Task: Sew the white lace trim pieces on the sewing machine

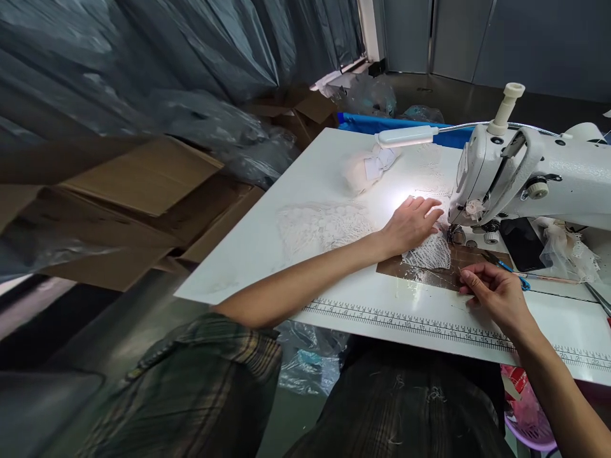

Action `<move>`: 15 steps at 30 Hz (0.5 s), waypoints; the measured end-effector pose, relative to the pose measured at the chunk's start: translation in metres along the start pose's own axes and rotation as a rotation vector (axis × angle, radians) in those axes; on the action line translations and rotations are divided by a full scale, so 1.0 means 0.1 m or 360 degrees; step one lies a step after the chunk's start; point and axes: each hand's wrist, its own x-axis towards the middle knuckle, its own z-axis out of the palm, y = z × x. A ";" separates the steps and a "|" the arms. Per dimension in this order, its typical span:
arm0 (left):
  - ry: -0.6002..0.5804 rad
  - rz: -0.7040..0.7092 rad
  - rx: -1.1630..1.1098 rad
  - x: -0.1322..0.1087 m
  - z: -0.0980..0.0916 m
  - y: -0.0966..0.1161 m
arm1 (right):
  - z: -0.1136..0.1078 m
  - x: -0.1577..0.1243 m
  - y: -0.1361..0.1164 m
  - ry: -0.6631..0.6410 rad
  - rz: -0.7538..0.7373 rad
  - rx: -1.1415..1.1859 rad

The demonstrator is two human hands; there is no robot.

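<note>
My left hand reaches across the table with its fingers stretched out, over a piece of white lace beside the sewing machine's needle area. My right hand is closed in a pinch at the front edge of the brown plate. Whatever lies between its fingertips is too fine to make out; thin pale threads show near them. Blue-handled scissors lie just behind the right hand. The white sewing machine stands to the right of the lace.
More white lace spreads over the table's left part, with a pale bundle behind it. A lamp shines from above. A black phone and lace scraps lie under the machine arm. A printed ruler follows the front edge. Cardboard boxes stand left.
</note>
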 end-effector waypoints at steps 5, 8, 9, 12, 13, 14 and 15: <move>0.0097 0.0329 -0.0189 -0.19 -0.02 0.17 | 0.06 0.03 0.00 0.0082 -0.0372 -0.0135; -0.0013 0.0576 -0.0362 -0.31 0.00 0.24 | 0.11 0.00 -0.01 -0.0020 -0.0451 -0.0052; -0.0011 0.0596 -0.0351 -0.34 0.02 0.25 | 0.12 -0.03 -0.01 -0.0033 -0.0489 -0.0080; 0.0045 0.0532 -0.0239 -0.39 0.09 0.25 | 0.11 -0.24 -0.02 0.0070 -0.0631 -0.0294; 0.0061 0.0499 -0.0200 -0.40 0.11 0.26 | 0.09 -0.34 -0.03 0.0129 -0.0668 -0.0348; 0.0071 0.0479 -0.0169 -0.41 0.12 0.26 | 0.07 -0.45 -0.04 0.0178 -0.0692 -0.0363; 0.0082 0.0468 -0.0151 -0.41 0.13 0.26 | 0.04 -0.57 -0.06 0.0202 -0.0697 -0.0350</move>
